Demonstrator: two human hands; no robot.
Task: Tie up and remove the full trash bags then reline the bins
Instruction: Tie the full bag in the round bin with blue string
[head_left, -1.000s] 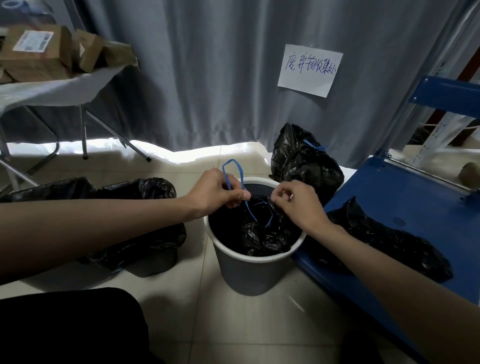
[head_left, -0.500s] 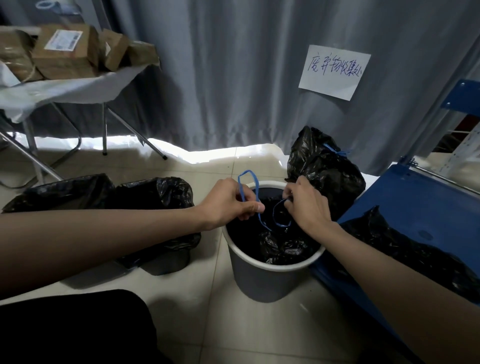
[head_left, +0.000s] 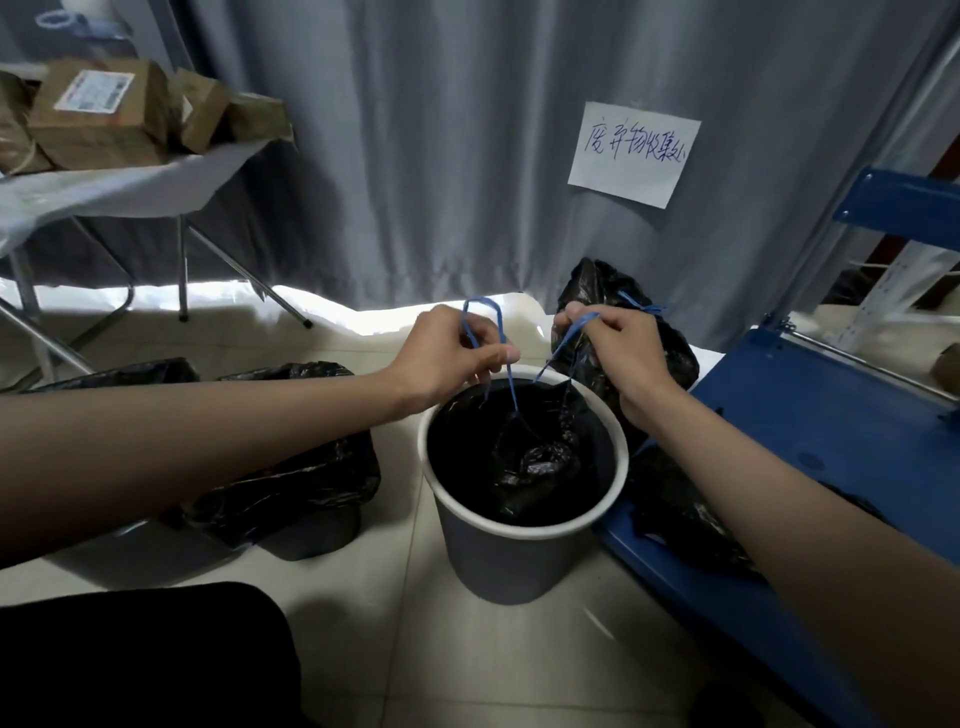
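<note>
A grey bin (head_left: 511, 553) with a white rim stands on the tiled floor in the middle. Inside it sits a black trash bag (head_left: 535, 467), its mouth gathered. Two blue drawstrings (head_left: 511, 392) rise from the bag. My left hand (head_left: 449, 356) pinches one drawstring loop above the bin's far rim. My right hand (head_left: 615, 353) grips the other drawstring, a little to the right. A tied black bag (head_left: 670, 343) lies behind my right hand.
Another black-lined bin (head_left: 291, 483) lies at the left under my forearm. A black bag (head_left: 680, 514) rests on the blue platform (head_left: 810, 431) at the right. Behind is a grey curtain with a paper note (head_left: 634, 153). A folding table with cardboard boxes (head_left: 98, 114) stands at the back left.
Both hands have risen from inside the bin to above its rim and moved apart, drawing the blue strings up and taut. The bag's mouth has gathered.
</note>
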